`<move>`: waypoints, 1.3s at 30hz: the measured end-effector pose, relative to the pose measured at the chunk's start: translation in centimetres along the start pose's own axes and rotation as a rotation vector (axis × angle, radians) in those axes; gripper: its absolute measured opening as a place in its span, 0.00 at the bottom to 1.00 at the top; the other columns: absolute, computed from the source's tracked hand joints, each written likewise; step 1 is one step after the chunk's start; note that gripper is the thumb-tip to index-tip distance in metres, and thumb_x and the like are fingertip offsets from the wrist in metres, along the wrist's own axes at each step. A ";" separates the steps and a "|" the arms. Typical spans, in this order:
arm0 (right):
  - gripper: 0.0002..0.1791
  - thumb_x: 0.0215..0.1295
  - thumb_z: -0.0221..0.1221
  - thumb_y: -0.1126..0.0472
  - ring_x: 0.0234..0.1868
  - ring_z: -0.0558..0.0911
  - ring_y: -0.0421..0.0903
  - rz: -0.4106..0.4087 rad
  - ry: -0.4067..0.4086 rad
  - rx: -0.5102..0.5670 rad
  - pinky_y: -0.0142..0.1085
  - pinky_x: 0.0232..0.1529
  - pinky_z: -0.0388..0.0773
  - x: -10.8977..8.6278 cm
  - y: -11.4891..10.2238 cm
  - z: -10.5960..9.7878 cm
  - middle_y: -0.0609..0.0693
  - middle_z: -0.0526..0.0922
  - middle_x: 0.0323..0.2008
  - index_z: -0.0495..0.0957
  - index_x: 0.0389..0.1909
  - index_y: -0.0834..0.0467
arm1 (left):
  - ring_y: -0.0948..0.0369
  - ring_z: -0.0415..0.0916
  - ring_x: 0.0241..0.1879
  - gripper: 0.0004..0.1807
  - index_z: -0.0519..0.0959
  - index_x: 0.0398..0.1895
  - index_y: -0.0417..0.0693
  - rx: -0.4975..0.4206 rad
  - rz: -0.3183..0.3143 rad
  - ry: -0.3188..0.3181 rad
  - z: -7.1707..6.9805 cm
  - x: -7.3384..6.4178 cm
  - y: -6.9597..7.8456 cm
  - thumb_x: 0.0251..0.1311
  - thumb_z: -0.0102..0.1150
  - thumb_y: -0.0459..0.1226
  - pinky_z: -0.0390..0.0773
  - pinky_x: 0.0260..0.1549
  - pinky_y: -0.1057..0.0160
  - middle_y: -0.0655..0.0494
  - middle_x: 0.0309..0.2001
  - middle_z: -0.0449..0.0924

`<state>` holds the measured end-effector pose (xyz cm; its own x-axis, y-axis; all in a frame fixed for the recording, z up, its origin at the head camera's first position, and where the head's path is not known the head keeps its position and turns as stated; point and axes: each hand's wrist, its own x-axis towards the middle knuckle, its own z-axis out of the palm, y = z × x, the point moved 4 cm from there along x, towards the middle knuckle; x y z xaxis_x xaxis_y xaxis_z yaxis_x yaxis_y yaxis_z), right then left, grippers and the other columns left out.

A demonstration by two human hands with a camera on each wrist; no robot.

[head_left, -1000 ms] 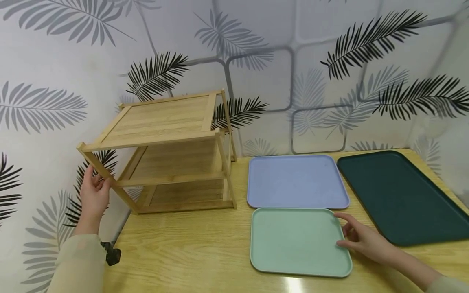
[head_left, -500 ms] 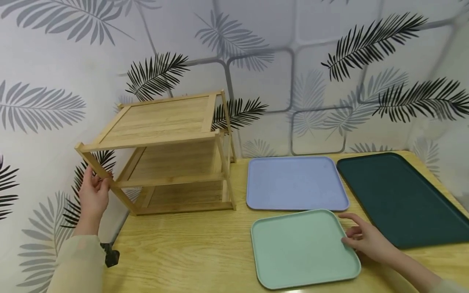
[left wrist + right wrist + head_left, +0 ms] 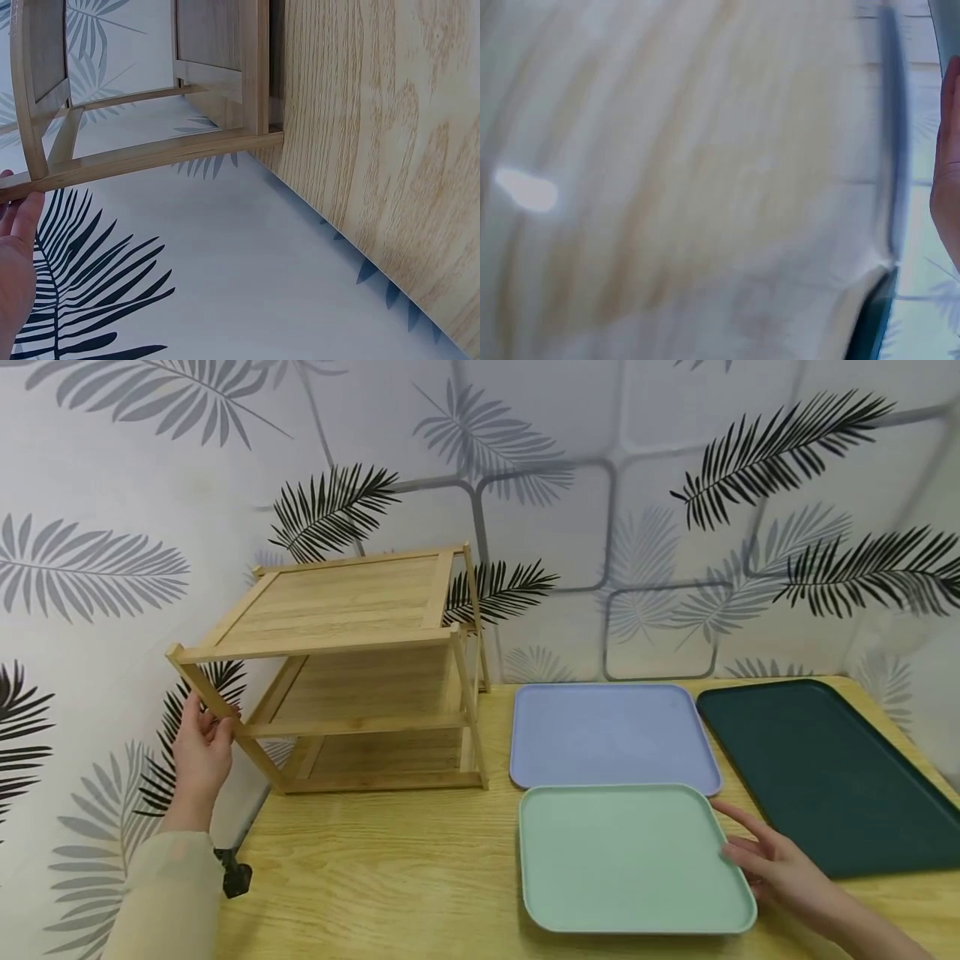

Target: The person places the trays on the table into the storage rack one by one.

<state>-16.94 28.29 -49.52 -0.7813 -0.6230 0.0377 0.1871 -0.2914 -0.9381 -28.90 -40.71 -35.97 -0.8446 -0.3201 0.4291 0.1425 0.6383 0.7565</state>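
Note:
A three-tier wooden shelf rack stands at the back left of the table. My left hand grips its front left leg, just by the middle shelf; the left wrist view shows the fingers on that wooden bar. On the right, my right hand holds a mint green tray by its right edge, thumb at the upper rim and the other fingers partly hidden beneath. The tray is lifted off the wood, its near edge casting a shadow below. In the right wrist view only part of the right hand shows.
A lavender tray lies flat behind the green one, which overlaps its front edge in the head view. To its right lies a larger dark green tray. A leaf-patterned wall closes off the back and left of the wooden table.
The mint green tray has gone from lying flat on the table to raised, tipping on the way and shifting slightly right with my right hand. My left hand keeps its grip on the rack.

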 end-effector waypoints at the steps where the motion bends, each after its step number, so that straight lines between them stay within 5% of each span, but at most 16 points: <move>1: 0.35 0.78 0.34 0.72 0.47 0.82 0.45 -0.016 -0.001 0.029 0.38 0.41 0.83 -0.1 -0.3 0.1 0.49 0.80 0.55 0.58 0.72 0.32 | 0.69 0.76 0.46 0.31 0.56 0.74 0.50 0.000 0.000 -0.001 0.0 0.0 0.0 0.69 0.46 0.26 0.75 0.45 0.78 0.34 0.54 0.77; 9: 0.31 0.79 0.31 0.70 0.51 0.81 0.45 -0.144 0.139 0.026 0.41 0.42 0.83 -0.1 -4.9 0.4 0.46 0.79 0.57 0.59 0.72 0.36 | 0.68 0.76 0.48 0.31 0.55 0.74 0.51 0.034 -0.025 0.013 -0.1 0.0 -0.1 0.70 0.45 0.26 0.76 0.47 0.73 0.36 0.54 0.77; 15: 0.31 0.78 0.30 0.71 0.51 0.82 0.47 -0.238 0.156 0.084 0.41 0.42 0.84 0.7 -8.4 1.1 0.49 0.79 0.56 0.59 0.72 0.41 | 0.50 0.76 0.54 0.31 0.54 0.75 0.52 0.057 -0.048 0.005 -0.2 0.0 0.0 0.71 0.44 0.27 0.77 0.51 0.66 0.37 0.56 0.76; 21: 0.30 0.78 0.32 0.70 0.45 0.84 0.49 -0.302 0.200 0.089 0.40 0.36 0.85 1.9 -12.4 2.0 0.51 0.80 0.53 0.59 0.73 0.43 | 0.47 0.75 0.55 0.30 0.54 0.74 0.53 0.053 -0.054 0.005 0.0 0.2 -0.1 0.71 0.44 0.28 0.77 0.51 0.65 0.37 0.57 0.76; 35: 0.28 0.77 0.38 0.69 0.45 0.83 0.47 -0.467 0.199 0.065 0.35 0.39 0.83 8.1 -19.3 4.9 0.53 0.73 0.60 0.50 0.75 0.53 | 0.60 0.76 0.49 0.32 0.53 0.75 0.55 0.068 -0.060 0.004 0.2 0.1 -0.2 0.71 0.44 0.28 0.76 0.45 0.75 0.39 0.55 0.77; 39: 0.28 0.76 0.42 0.69 0.48 0.82 0.45 -0.493 0.211 0.086 0.33 0.42 0.82 10.3 -20.4 6.3 0.53 0.71 0.61 0.51 0.74 0.54 | 0.56 0.76 0.51 0.31 0.53 0.75 0.54 0.071 -0.065 0.003 0.1 0.2 -0.1 0.71 0.44 0.28 0.77 0.48 0.71 0.39 0.56 0.77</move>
<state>-25.04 23.29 -27.83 -0.8897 -0.2407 0.3880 -0.1906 -0.5763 -0.7947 -29.10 -40.74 -36.03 -0.8491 -0.3645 0.3822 0.0507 0.6641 0.7459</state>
